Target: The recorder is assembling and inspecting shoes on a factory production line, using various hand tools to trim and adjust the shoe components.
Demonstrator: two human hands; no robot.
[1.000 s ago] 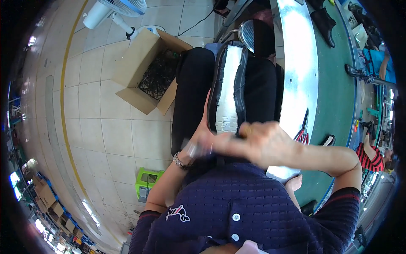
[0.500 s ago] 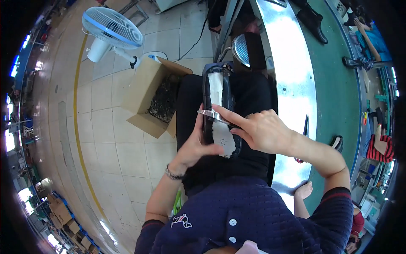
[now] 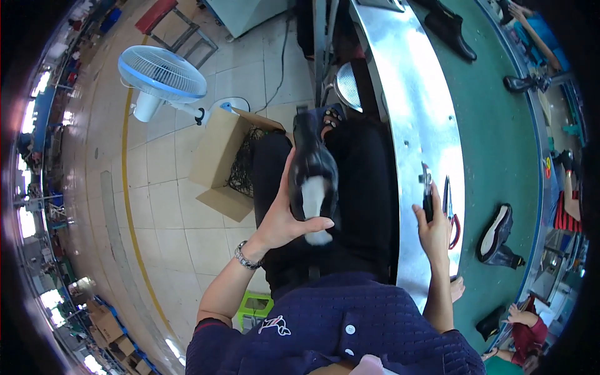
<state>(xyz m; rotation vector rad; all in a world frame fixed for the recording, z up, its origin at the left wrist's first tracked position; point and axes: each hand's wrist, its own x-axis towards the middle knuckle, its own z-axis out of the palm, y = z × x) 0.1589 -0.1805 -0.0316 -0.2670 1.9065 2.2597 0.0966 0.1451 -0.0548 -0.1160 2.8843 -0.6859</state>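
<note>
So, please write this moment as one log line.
left hand: holds black shoe over lap | right hand: holds dark tool at metal bench edge | pliers beside

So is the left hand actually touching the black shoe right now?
Touching. The head view shows the left hand wrapped around the black shoe over the lap, thumb across its pale insole, palm against its side.

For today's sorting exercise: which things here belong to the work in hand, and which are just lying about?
In hand:
black shoe, held by the left hand
dark hand tool, held by the right hand

Lying about:
fan
cardboard box
red-handled pliers
shoes on the green belt
</note>
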